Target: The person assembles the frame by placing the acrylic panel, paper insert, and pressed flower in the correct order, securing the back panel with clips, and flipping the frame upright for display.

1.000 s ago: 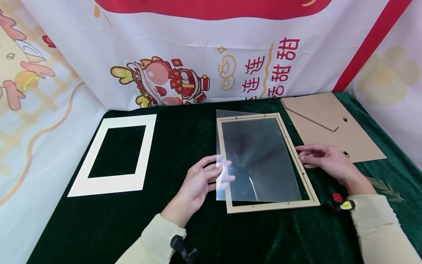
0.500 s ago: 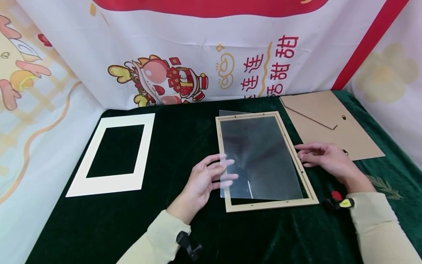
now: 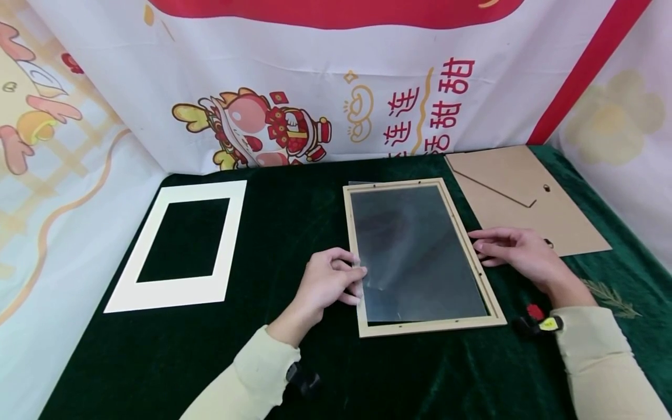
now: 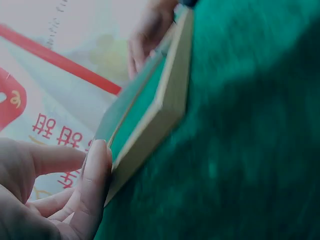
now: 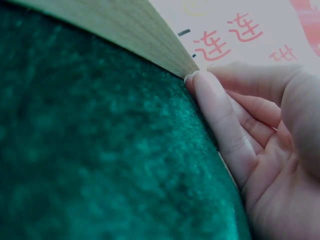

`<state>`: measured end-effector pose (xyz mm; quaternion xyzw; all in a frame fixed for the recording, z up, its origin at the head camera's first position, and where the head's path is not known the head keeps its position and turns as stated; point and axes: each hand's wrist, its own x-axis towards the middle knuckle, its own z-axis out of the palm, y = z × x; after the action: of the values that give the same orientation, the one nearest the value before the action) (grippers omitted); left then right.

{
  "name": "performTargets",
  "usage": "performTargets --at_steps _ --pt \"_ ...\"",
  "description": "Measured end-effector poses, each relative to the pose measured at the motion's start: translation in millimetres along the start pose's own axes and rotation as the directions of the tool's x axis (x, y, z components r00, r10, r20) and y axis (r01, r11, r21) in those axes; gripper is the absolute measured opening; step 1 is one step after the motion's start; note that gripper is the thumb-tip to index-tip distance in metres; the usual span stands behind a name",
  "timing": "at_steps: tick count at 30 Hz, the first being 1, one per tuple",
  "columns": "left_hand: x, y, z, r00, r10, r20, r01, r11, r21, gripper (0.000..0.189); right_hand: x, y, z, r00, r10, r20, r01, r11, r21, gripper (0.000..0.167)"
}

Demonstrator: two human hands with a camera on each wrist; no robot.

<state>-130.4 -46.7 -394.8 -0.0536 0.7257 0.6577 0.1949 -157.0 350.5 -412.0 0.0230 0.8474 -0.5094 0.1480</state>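
A light wooden picture frame (image 3: 430, 328) lies flat on the dark green cloth, its back side up with small dark tabs along it. Over its opening is a clear sheet (image 3: 415, 251), whose far-left corner sticks out past the frame. At the left side my left hand (image 3: 328, 280) pinches the sheet's edge between thumb and fingers, also seen close up in the left wrist view. Beside the frame's right edge is my right hand (image 3: 517, 254), its fingertips touching the outer wood. In the right wrist view its thumb (image 5: 215, 105) meets the frame's side.
A white mat board (image 3: 173, 291) with a cut-out window lies to the left. On the right rests a brown backing board (image 3: 514, 192) with a stand line and small metal fittings. A plant sprig (image 3: 611, 297) lies near the right sleeve. Printed cloth hangs behind.
The clear sheet has shifted right and lies more squarely over the frame's opening. My left thumb now sits on top at its left edge. The right hand has stayed nearly still.
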Motion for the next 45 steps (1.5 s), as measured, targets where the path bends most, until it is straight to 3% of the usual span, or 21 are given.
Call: performTargets --at_steps 5,20,29,45 --pt "1.0 4.0 -0.6 1.0 -0.007 -0.028 0.011 0.991 0.13 0.021 0.9 0 1 1.0 -0.005 -0.001 0.005 1.0 -0.009 0.054" --pt "2.5 9.9 0.8 0.999 -0.049 0.001 0.046 0.934 0.355 0.02 1.5 -1 1 1.0 -0.007 -0.003 0.007 1.0 -0.015 0.054" --pt "1.8 10.1 5.4 0.999 -0.042 -0.009 0.042 0.914 0.403 0.022 0.7 0 0 1.0 -0.016 0.002 0.016 1.0 -0.019 0.055" --pt "4.4 5.9 10.0 1.0 0.028 -0.006 -0.022 0.892 0.451 0.025 -0.3 -1 1 1.0 0.001 0.001 -0.001 1.0 -0.022 0.057"
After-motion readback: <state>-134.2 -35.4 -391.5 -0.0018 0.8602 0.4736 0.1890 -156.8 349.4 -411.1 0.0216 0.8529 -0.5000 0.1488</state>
